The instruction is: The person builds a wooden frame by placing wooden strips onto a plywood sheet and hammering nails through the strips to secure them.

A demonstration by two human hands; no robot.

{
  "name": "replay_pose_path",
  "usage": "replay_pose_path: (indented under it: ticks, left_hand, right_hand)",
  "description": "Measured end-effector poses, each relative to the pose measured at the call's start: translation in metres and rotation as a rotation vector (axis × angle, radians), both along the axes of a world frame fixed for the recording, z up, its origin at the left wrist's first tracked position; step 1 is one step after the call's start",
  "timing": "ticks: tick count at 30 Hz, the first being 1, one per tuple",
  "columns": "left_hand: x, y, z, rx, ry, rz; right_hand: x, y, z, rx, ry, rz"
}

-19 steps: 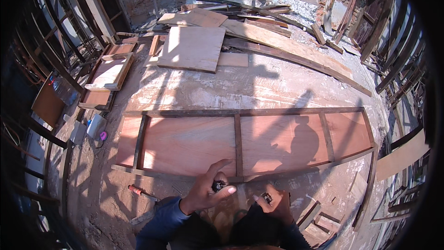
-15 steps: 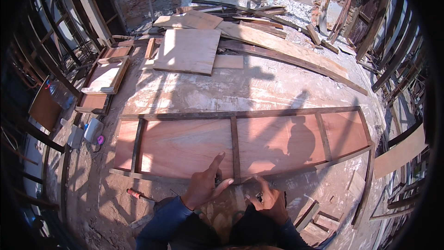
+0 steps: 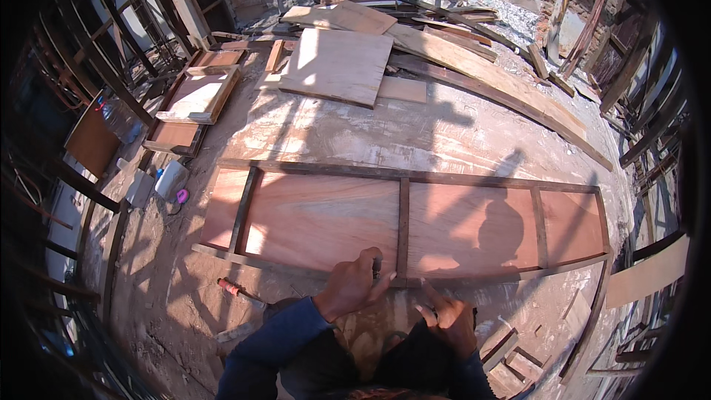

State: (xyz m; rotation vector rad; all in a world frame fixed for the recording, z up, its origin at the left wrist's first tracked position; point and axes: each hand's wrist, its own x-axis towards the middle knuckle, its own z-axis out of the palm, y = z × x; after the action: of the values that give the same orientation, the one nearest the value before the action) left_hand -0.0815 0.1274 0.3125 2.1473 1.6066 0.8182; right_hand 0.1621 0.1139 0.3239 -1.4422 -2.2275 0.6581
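Note:
A long pinkish plywood panel [image 3: 318, 215] with dark wooden battens lies across the floor before me. My left hand [image 3: 348, 285] is near its lower rail, left of the middle batten [image 3: 403, 226], fingers curled round a small dark thing too hidden to name. To the right, my right hand [image 3: 448, 318] is below the rail, its index finger reaching toward it and the other fingers bent; what they hold is hidden. A red-handled tool [image 3: 229, 287] with a metal shaft lies on the floor at left.
Loose boards [image 3: 481, 74] and a square plywood sheet [image 3: 333, 63] lie farther back. Stacked framed boxes [image 3: 200, 92], a plastic water bottle [image 3: 118, 118] and a purple tape measure [image 3: 181, 196] are at left. Offcuts [image 3: 518, 370] lie lower right; upright timbers [image 3: 641, 133] line the sides.
The view has shifted, so the scene sits farther right. My left index finger has bent from stretched to curled. My right index finger has straightened toward the rail since the earliest frame.

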Motion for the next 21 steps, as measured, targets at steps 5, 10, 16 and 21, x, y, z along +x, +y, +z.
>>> replay_pose_path:
  ticks: [5, 10, 16, 21]
  left_hand:
    - [0.013, 0.01, 0.018, -0.039, -0.046, -0.006]
    - [0.005, 0.005, 0.013, -0.043, -0.058, -0.001]
    - [0.011, 0.014, 0.008, 0.031, 0.041, -0.094]
    - [0.01, 0.013, 0.007, 0.025, 0.035, -0.113]
  right_hand:
    - [0.015, 0.004, -0.003, -0.054, -0.091, -0.076]
    - [0.006, 0.007, -0.004, 0.123, -0.048, -0.002]
    - [0.025, 0.001, -0.02, 0.171, -0.109, 0.03]
    - [0.014, -0.001, -0.019, 0.18, -0.066, -0.053]
